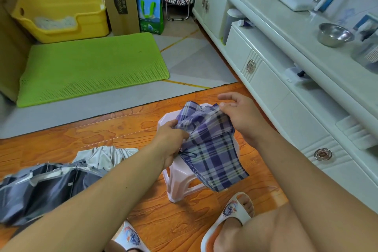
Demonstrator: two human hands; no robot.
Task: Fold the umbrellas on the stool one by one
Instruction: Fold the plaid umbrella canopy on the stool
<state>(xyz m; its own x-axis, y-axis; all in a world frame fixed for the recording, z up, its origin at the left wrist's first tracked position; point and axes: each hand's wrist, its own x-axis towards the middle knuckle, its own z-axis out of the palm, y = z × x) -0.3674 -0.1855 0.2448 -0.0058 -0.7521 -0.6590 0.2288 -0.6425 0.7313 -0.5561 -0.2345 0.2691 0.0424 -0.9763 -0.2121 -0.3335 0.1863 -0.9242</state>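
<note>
Here, left hand: grips the plaid umbrella at its bunched middle.
Right hand: pinches the canopy's upper edge.
Stool: beneath both hands.

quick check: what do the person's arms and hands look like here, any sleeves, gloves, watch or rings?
Both forearms are bare right to the frame edge: no sleeves in view. The left hand and the right hand are ungloved. No watch, bracelet or ring shows on the wrists or fingers that are visible, and no markings. Only other wear in view: white slide sandals with a blue and orange print.
</note>
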